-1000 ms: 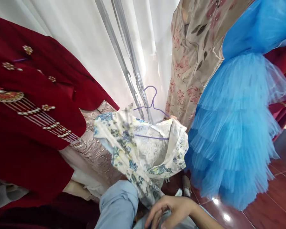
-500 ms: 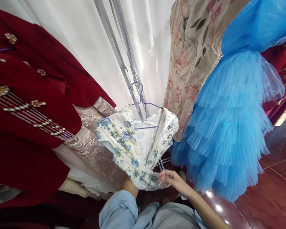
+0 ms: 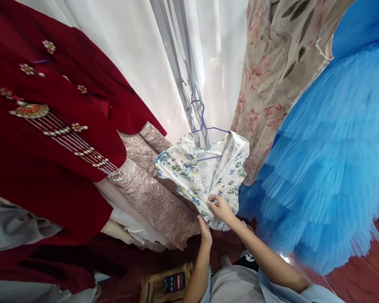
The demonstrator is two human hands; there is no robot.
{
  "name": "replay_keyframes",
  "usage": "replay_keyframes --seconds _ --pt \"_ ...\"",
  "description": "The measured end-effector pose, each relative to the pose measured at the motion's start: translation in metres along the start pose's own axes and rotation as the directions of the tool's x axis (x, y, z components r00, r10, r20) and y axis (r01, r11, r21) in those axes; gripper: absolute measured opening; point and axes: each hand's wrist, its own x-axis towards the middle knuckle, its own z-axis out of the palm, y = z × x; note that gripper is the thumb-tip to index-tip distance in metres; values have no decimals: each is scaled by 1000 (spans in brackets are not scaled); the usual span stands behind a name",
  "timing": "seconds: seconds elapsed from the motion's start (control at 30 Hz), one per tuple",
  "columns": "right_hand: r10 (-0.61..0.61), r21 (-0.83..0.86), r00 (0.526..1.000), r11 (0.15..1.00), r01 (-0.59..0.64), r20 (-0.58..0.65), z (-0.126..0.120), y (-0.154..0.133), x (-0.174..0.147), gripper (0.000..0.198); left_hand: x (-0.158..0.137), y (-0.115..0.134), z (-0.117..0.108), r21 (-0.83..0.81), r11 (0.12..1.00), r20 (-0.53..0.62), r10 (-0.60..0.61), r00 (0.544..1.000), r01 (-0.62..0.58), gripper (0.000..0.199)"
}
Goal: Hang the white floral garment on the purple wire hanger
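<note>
A white blouse with blue and green flowers point(image 3: 185, 168) hangs in front of me on a thin purple hanger point(image 3: 203, 120). Its crossed neckline is open, showing the hanger's lower bar. My right hand point(image 3: 222, 210) is closed at the blouse's front, thumb and forefinger pinching the cloth near where the neckline crosses. At the lower left edge, my left hand point(image 3: 205, 233) grips the blouse, its fingers partly hidden by the cloth.
Dark red garments with beaded trim point(image 3: 82, 126) and a pink textured skirt point(image 3: 154, 193) hang at left. A beige floral dress point(image 3: 262, 92) and blue tulle dress point(image 3: 328, 168) hang at right. A phone point(image 3: 173, 283) lies on a wooden stool point(image 3: 150, 290) below.
My left hand has come out from behind the blouse to its lower left edge. My right hand has moved from the lower right side up to the front. The view has shifted left.
</note>
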Motion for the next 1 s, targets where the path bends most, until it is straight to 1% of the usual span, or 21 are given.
replay_keyframes --seconds 0.07,0.13,0.2,0.27,0.33,0.4,0.5,0.53,0.6,0.67,0.73,0.8,0.9,0.93,1.0 --pt "19 -70 999 997 -21 -27 6 -1 0 21 2 4 -3 143 984 56 100 993 -107 65" --pt "39 -125 998 991 -44 -49 6 1 1 16 2 8 1 289 941 120 146 982 -175 56" --pt "60 -166 998 984 -65 -35 2 3 2 11 1 9 8 378 905 138 152 979 -194 45" --pt "72 -203 997 976 -73 -9 -6 4 2 11 -1 8 15 408 892 136 148 980 -191 40" --pt "84 -200 996 977 -79 15 -15 5 0 12 -2 5 20 418 889 140 139 980 -186 36" --pt "75 -133 996 989 -66 58 -24 6 -5 15 -2 5 20 421 888 148 133 980 -184 32" --pt "57 76 987 995 -69 151 -33 10 -14 22 3 13 14 438 881 154 120 981 -177 24" --pt "68 158 981 983 -98 184 -35 11 -16 25 5 16 11 449 877 154 112 982 -171 23" --pt "130 307 963 930 -201 236 -34 12 -19 30 8 23 6 467 871 152 93 984 -155 24" --pt "210 425 949 856 -294 234 -32 7 -17 33 9 25 4 468 872 150 78 986 -141 24" --pt "249 534 949 784 -315 194 -32 -9 -9 33 8 21 3 452 881 139 83 987 -138 24" --pt "221 636 966 729 -255 134 -40 -37 6 28 7 14 2 433 889 127 103 987 -148 26" --pt "107 748 994 659 -76 7 -65 -102 39 23 5 2 -2 454 877 86 135 987 -159 32" --pt "53 773 998 634 -4 -38 -76 -127 52 22 5 -1 -3 467 870 75 137 988 -156 34" --pt "15 804 994 589 82 -112 -97 -176 75 23 3 -4 -4 485 861 68 135 988 -151 38"
